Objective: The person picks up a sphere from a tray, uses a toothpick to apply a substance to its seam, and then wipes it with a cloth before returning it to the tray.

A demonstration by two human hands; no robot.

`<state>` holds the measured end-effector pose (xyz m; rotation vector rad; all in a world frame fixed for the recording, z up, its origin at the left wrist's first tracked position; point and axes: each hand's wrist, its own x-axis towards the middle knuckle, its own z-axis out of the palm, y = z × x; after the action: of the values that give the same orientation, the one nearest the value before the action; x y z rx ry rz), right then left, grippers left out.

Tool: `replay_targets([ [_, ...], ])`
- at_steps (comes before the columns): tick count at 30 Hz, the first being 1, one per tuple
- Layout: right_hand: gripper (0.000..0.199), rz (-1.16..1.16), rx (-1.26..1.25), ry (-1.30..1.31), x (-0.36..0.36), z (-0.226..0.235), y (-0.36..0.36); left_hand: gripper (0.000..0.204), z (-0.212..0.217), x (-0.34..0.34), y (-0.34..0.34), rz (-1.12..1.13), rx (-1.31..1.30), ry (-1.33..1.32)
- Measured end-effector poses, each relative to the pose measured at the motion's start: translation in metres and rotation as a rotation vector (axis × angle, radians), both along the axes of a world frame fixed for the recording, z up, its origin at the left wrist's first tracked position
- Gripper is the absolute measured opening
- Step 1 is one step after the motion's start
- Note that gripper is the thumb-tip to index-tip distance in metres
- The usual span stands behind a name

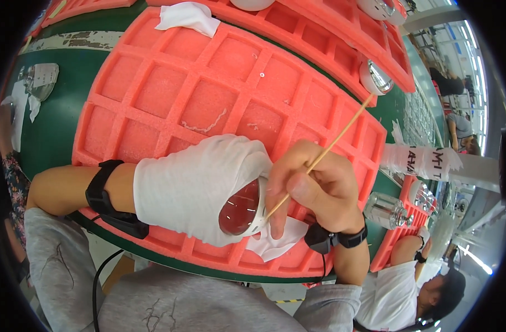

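The foam tray (170, 94) lay mostly bare ahead of the left hand (203, 185), its open cells giving free passage. The stick (341, 135) slanted across the right side from the right hand (316, 188). A white cloth (187, 16) sat at the far edge, a shiny reflector (376, 77) beyond.

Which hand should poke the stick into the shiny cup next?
Probably the right hand: its fingers already pinch the thin stick, tip at the shiny cup's rim. The gloved left hand holds that cup.

A gloved left hand (200, 185) grips a reflector (243, 209) at frame centre. The bare right hand (316, 185) presses a stick (325, 152) to its rim, above an orange foam tray (170, 94).
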<state>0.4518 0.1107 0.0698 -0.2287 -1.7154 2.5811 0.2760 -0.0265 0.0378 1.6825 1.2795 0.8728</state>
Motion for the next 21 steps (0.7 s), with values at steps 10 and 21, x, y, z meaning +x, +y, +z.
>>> replay_targets([
  [10,0.018,-0.093,0.443,0.132,0.002,0.006,-0.014,0.046,0.001,-0.002,-0.006,0.069,0.161,-0.03],
  [21,0.019,-0.131,0.555,0.174,-0.004,0.003,-0.021,0.048,-0.006,-0.002,-0.004,0.011,0.159,0.067],
])
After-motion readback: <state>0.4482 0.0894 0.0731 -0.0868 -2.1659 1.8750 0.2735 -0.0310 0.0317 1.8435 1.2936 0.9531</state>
